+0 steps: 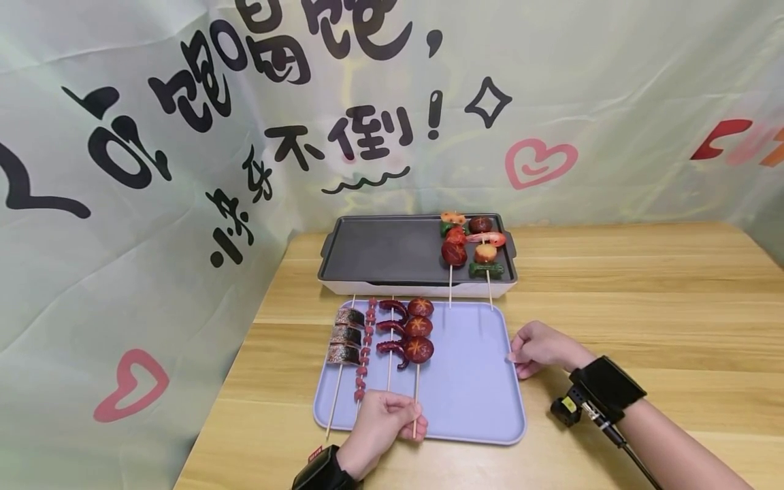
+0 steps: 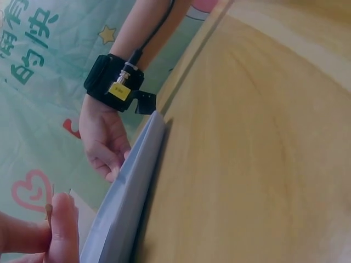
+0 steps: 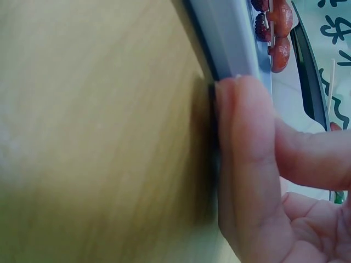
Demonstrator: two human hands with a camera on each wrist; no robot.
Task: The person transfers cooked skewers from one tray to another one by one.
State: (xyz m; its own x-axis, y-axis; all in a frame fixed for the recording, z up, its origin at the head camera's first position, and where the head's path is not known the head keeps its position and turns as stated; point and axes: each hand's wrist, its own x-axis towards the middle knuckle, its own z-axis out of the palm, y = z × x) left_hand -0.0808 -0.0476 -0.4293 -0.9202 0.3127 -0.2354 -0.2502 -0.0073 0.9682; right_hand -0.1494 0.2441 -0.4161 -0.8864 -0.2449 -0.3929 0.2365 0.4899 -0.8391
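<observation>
Left hand: the left hand (image 1: 381,420) pinches the bare end of the mushroom stick (image 1: 419,328) with its thumb and fingers.
Right hand: the right hand (image 1: 542,348) has its thumb and fingers close together, holding the right rim of the tray (image 1: 468,381).
Mushroom stick: three brown mushrooms sit in a row at its far end, over the middle of the tray. You cannot tell if it touches the tray.
Tray: pale blue, on the wood counter (image 1: 625,272), just in front of the grill (image 1: 386,248).
Other food by the tray: from the left come the fish stick (image 1: 346,335), the thin pink stick (image 1: 365,347) and the octopus stick (image 1: 392,348), which is right beside the mushrooms.
Grill: black on top. Two mixed sticks (image 1: 454,254) lie at its right end, with their bare ends poking out toward the tray.
Wrists: each has a black band (image 1: 608,388).
Back: a pale cloth (image 1: 612,102) with black writing and pink hearts.
</observation>
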